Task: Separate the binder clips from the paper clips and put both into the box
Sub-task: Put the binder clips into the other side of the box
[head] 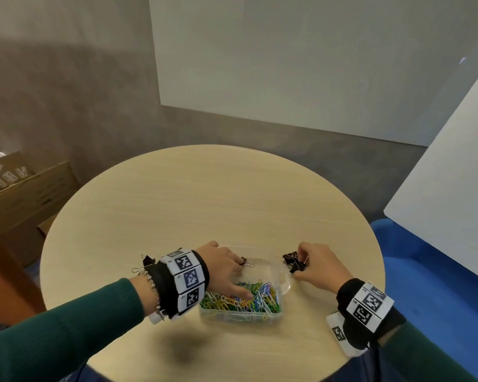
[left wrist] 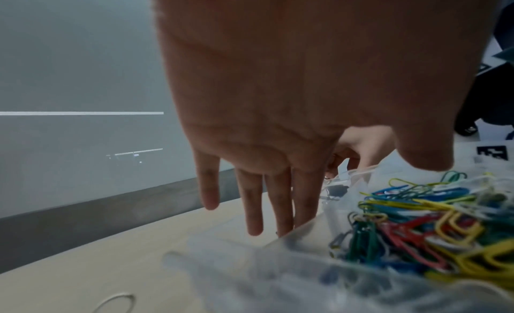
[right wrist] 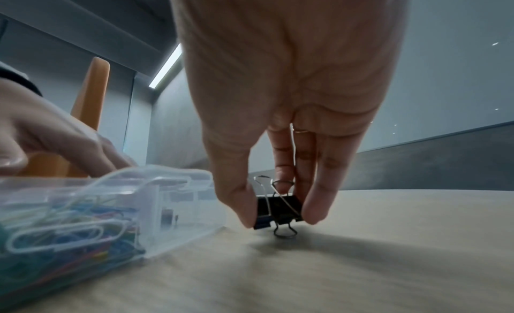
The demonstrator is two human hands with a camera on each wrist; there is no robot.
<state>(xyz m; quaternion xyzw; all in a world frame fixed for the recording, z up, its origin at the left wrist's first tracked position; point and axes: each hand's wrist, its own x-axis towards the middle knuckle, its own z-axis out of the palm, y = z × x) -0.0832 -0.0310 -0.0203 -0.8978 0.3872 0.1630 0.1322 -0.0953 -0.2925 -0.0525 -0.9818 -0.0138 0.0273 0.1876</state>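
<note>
A clear plastic box (head: 283, 282) sits at the near side of the round table. Its near compartment is full of coloured paper clips (head: 246, 299) (left wrist: 417, 219). One binder clip (head: 247, 262) lies in the far compartment. My left hand (head: 232, 271) (left wrist: 278, 219) rests over the box with straight fingers (left wrist: 254, 208) at its far left rim and the thumb on the paper clips. Just right of the box, my right hand (head: 301, 264) (right wrist: 278, 216) pinches a black binder clip (right wrist: 281, 205) from a small pile (head: 293, 261) on the table.
Two more binder clips (head: 145, 264) lie on the table (head: 204, 194) left of my left wrist. Cardboard boxes (head: 25, 194) stand beside the table on the left. A blue seat (head: 425, 271) and a white board (head: 453, 175) are on the right.
</note>
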